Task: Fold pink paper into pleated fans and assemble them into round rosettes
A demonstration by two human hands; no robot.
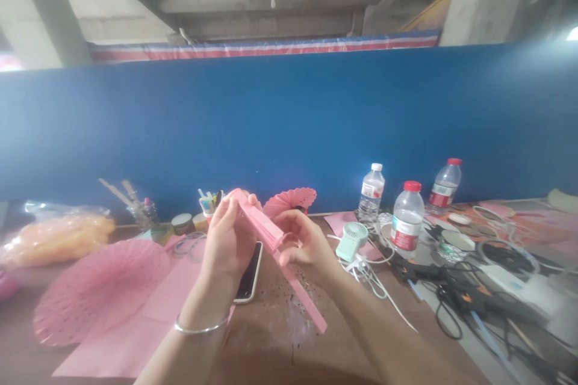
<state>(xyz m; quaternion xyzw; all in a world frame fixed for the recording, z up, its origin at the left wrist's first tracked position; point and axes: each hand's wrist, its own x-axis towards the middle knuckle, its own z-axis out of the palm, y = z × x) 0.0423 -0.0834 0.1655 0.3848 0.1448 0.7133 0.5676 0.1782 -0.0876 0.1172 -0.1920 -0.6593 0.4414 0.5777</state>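
A strip of pink paper [259,221], pleated into a narrow stack, is held up over the table between both hands. My left hand [228,234] is closed around its far left part. At the near end, my right hand [301,237] pinches the folded layers with thumb and fingers. One loose pink strip [307,304] hangs down below the right hand toward the table. Under the left hand lies a phone [248,280], partly covered by the wrist. Just behind the hands stands a small pleated pink fan [291,200].
A large round pleated pink fan [99,289] lies on pink paper sheets [112,346] at left, near a plastic bag [58,231]. Several bottles [407,219], a mint handheld fan [352,242] and tangled cables [451,307] crowd the right. A blue partition [289,114] closes off the back.
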